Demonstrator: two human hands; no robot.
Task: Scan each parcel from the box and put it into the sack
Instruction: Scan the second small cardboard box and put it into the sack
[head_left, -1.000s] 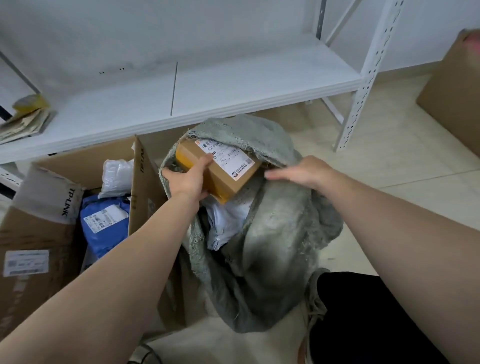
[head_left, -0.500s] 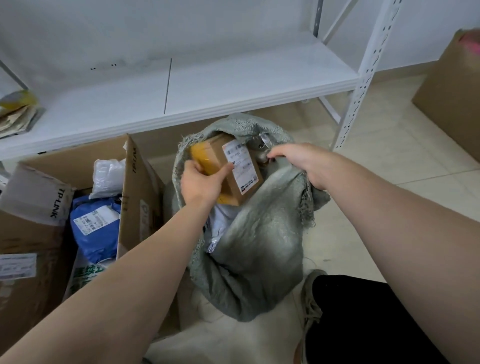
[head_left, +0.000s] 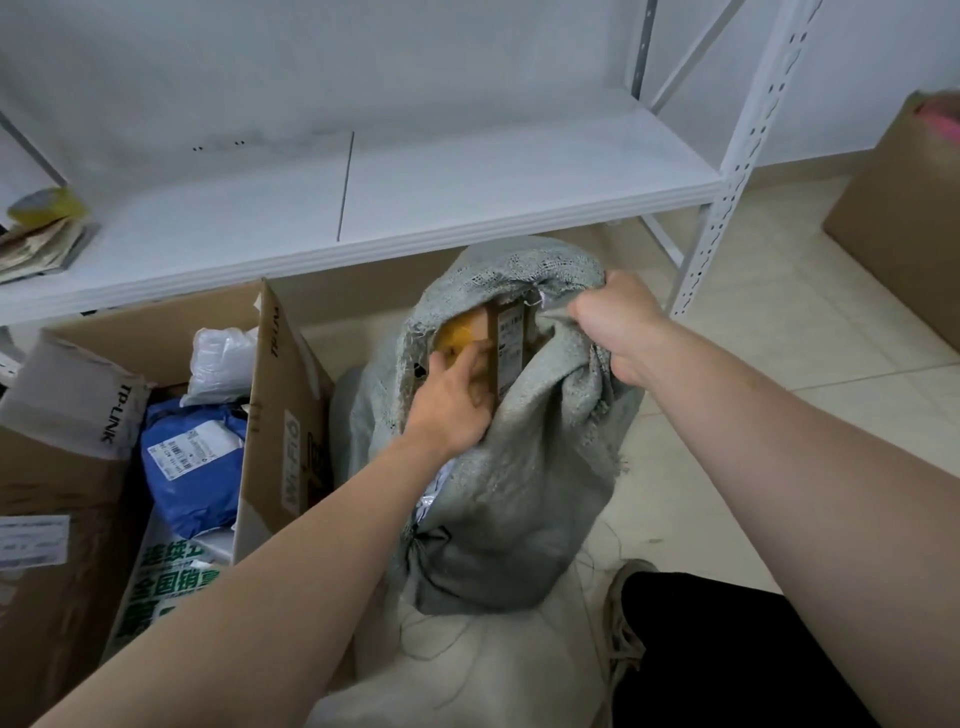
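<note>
White shelf (head_left: 467, 208) stands over a tiled floor. Cardboard box (head_left: 283, 441), at left, contains a blue parcel (head_left: 192, 467). Left hand (head_left: 452, 402) grips a brown parcel (head_left: 491, 338), fingers curled on it, inside the grey sack (head_left: 519, 493) mouth. Right hand (head_left: 618, 327) clutches the sack rim, fingers closed on cloth.

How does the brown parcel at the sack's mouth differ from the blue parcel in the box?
The brown parcel is a stiff carton; the blue parcel is a soft, wrinkled bag. The brown parcel sits in the mouth of the sack with the left hand on it; the blue parcel lies in the cardboard box, untouched. Both carry a white label.
</note>
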